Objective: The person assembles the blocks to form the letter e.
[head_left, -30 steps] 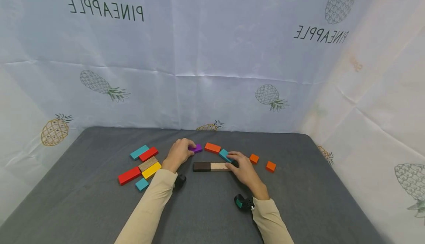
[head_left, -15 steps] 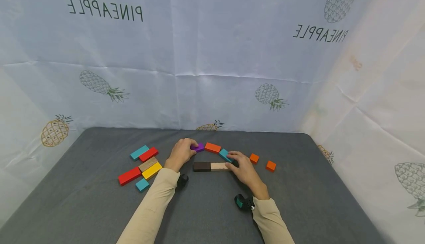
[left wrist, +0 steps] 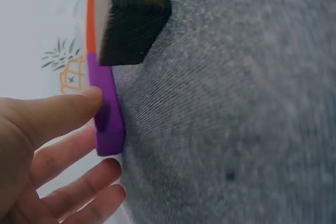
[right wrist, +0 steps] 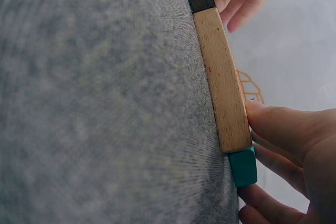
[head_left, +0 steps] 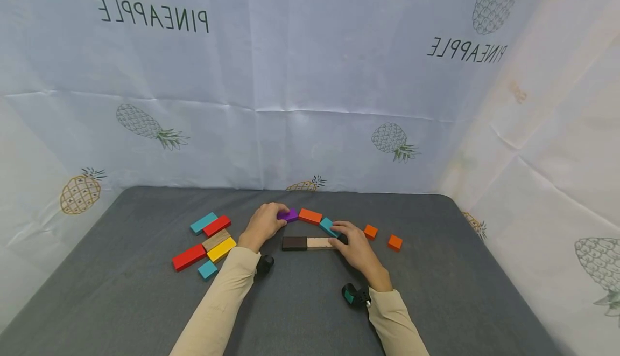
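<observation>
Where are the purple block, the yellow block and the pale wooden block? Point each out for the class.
Purple block (left wrist: 112,104): left wrist view, middle of its visible long side.
Yellow block (head_left: 221,248): head view, top face.
Pale wooden block (right wrist: 222,80): right wrist view, middle of its long face.

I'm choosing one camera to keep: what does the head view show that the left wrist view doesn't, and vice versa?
Only head: the yellow rectangular block, the light brown rectangular wooden block beside it, and the right hand.
Only left wrist: the uncovered left end of the purple rectangular block and the end face of the dark brown rectangular wooden block.
Both: those last two blocks, the left hand and the grey fabric.
</observation>
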{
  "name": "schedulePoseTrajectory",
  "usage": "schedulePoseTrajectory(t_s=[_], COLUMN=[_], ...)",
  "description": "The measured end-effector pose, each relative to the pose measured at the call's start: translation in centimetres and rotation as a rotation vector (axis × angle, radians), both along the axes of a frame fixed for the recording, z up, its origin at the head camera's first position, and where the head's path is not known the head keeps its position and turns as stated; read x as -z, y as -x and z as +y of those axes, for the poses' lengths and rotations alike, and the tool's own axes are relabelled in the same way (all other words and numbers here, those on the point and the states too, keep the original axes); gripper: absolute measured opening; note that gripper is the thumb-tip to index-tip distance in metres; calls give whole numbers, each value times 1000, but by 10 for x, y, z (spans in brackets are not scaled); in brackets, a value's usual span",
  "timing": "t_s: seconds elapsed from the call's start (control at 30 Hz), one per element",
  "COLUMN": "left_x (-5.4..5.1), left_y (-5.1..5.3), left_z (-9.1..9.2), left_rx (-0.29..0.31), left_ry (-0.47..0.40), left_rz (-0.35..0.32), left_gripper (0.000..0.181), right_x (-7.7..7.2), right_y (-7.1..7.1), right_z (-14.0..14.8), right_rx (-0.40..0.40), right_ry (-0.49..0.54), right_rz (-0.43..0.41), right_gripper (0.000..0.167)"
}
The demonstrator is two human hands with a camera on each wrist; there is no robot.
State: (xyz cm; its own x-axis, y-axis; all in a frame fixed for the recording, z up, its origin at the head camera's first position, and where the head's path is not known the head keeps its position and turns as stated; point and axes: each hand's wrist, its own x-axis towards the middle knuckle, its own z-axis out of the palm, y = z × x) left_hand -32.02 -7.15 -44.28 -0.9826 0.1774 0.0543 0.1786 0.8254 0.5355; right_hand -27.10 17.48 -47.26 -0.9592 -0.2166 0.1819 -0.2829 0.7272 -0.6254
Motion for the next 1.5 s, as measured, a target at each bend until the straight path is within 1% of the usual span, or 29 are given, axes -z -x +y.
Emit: schedulePoseTrajectory(t_s=[0.1,0.23,0.37,0.7,0.8,1.07,1.3,1.5], left_x=[-2,-3,-1,1,1,0,0,-2], left_y=[-1,-1,0,0,0,-3,-3,-4], left_z=[-2,-3,-3,0,-1,-3,-1,-5], left_rx=[-1,9,18,17,12,-13,-17,-15], left_ry=[-11,11,27,14,13,11,15,2], left_rz=[-4,-3,3,-10,-11,-8,-8,-3], left_gripper=[31,30,28,28,28,28,30,31], right_x=[-1,-2,-2,0,0,0,0,0], right_y=[0,0,0,0,0,-1,-1,1], right_z=[1,2,2,1,1,-1,-1,0], right_rx=[4,12,20,22,22,12,2,2], right_ry=[-1,0,1,0,1,1,7,11], right_rz=[-1,4,0,-6,-16,-4,-5,-9], right_gripper=[36,36,36,36,37,37,38,38])
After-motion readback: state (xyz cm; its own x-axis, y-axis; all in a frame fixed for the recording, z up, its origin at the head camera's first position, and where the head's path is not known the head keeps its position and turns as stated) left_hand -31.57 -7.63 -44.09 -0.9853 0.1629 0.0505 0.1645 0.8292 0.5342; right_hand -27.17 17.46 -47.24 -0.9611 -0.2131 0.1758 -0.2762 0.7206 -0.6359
